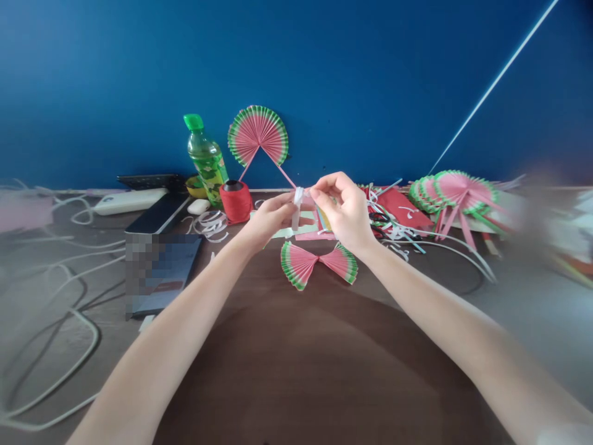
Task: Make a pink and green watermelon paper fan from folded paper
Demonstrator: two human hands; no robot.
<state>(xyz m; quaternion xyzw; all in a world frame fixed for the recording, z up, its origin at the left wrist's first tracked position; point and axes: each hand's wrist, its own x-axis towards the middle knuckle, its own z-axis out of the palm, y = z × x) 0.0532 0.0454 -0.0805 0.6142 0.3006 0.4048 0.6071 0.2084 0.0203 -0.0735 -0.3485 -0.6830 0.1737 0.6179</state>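
Observation:
My left hand (273,216) is closed around a narrow white band that looks like a roll of tape (299,196), held upright above the table. Close beside it, the thumb and forefinger of my right hand (343,207) are pinched together at the tape's edge; the bit between those fingertips is too small to see clearly. Below both hands lies a pleated paper fan (300,264), pink with green edges, spread into a bow shape. Behind them another such fan (258,133) leans open against the wall, its two pink sticks pointing down.
A green-capped bottle (206,161) and a red spool of thread (236,203) stand at the back left. Nearby lie a phone (171,272), a power bank (130,201) and loose cables (88,321). Finished-looking fans (456,188), red paper (403,207) and scissors (380,224) lie back right.

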